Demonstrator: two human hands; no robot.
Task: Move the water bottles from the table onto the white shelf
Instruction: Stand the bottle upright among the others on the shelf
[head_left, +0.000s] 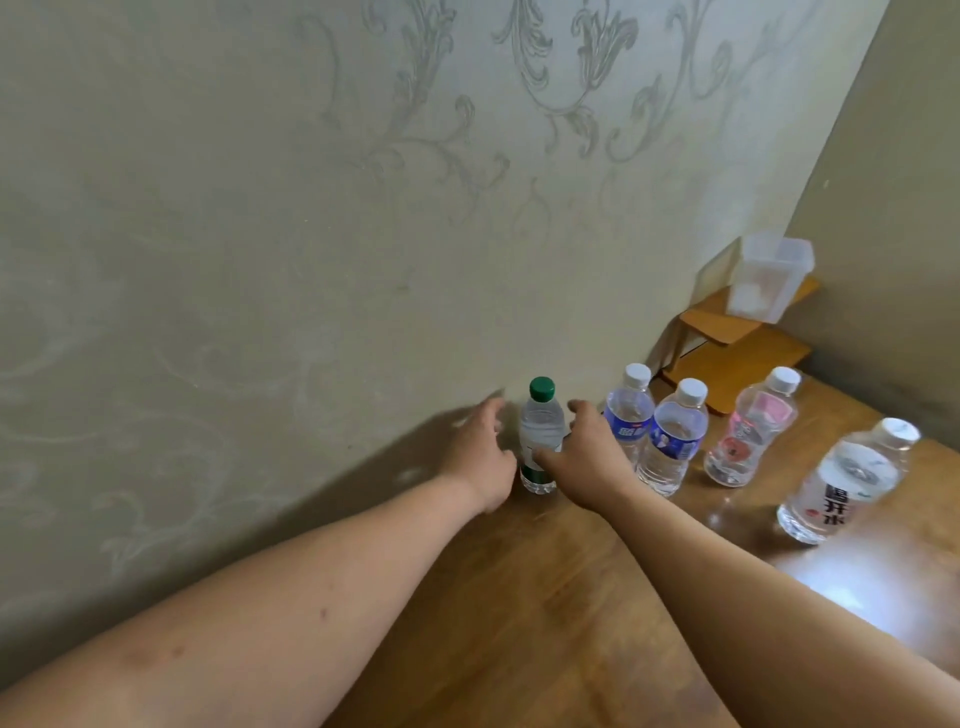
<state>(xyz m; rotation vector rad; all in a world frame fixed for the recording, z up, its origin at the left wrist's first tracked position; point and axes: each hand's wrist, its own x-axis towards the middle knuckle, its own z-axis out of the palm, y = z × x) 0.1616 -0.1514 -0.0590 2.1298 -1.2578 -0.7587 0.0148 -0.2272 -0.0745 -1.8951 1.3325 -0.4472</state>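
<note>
Item: green-capped bottle (541, 441), upright on the table (545, 613) close to the wall (260, 260), long axis vertical. It stands between both hands. Left hand (483, 452): just beside it on the left, fingers loose, holding nothing. Right hand (584, 452): nearer, thumb lying across the bottle's front, fingers at its right shoulder; a firm hold cannot be told. Other bottles (674, 441): four, upright, to the right. White shelf: not in view.
</note>
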